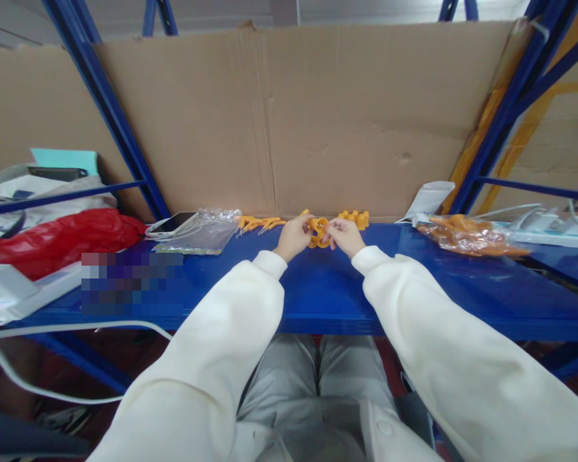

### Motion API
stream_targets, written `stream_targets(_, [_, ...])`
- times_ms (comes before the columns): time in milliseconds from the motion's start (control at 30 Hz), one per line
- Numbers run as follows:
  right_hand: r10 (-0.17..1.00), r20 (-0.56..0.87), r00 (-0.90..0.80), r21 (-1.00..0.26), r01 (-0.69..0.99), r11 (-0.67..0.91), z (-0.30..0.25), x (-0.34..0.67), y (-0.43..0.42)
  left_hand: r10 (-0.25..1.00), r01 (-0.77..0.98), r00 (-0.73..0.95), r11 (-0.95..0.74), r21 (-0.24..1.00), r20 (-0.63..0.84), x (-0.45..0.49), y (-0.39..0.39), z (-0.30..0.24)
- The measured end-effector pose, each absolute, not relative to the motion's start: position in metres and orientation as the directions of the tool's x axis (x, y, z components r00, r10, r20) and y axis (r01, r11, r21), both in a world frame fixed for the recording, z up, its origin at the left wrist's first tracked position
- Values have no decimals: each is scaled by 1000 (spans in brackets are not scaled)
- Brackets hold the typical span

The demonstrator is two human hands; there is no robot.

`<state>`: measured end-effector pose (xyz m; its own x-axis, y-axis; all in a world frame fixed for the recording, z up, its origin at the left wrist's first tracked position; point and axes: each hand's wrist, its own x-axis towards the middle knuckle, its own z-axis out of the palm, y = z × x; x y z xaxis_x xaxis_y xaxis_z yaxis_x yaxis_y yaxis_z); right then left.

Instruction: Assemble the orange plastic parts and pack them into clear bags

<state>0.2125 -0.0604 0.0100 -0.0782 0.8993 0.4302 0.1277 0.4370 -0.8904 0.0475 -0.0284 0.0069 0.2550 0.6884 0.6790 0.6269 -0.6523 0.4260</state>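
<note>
Both of my hands meet over the far part of the blue shelf [327, 282]. Curled fingers of my left hand [293, 236] hold a yellow-orange plastic piece [318, 224] with a round, hollow end. From the other side, my right hand [347, 236] pinches at the same piece; a small metal glint shows near its fingertips, too small to name. More yellow-orange round parts [313, 242] sit just below the fingers. Behind my right hand is a knobbly yellow-orange piece [361, 219]. Left of my left hand lie several yellow-orange pieces with small metal chains [260, 223].
A clear plastic bag [202, 234] and a phone [173, 222] lie to the left, beside a red bag [67, 237] and a white power strip [33, 295]. On the right is a plastic bag of orange parts [467, 234]. Cardboard [366, 122] stands behind, between blue posts [515, 102].
</note>
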Motion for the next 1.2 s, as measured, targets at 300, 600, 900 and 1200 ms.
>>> stream_targets(300, [910, 408, -76, -891, 183, 415, 6, 221, -51, 657, 339, 351, -753, 564, 667, 48, -25, 1])
stream_targets(600, [870, 469, -153, -810, 317, 493, -11, 225, -34, 783, 259, 237, -622, 739, 576, 51, -10, -6])
stream_targets(900, [868, 497, -23, -765, 460, 450, -8, 230, -29, 842, 413, 55, -508, 756, 537, 47, -13, -1])
stream_targets(1200, [852, 524, 18, -748, 488, 450, -7, 236, -27, 857, 672, 170, -462, 580, 486, 48, -20, -7])
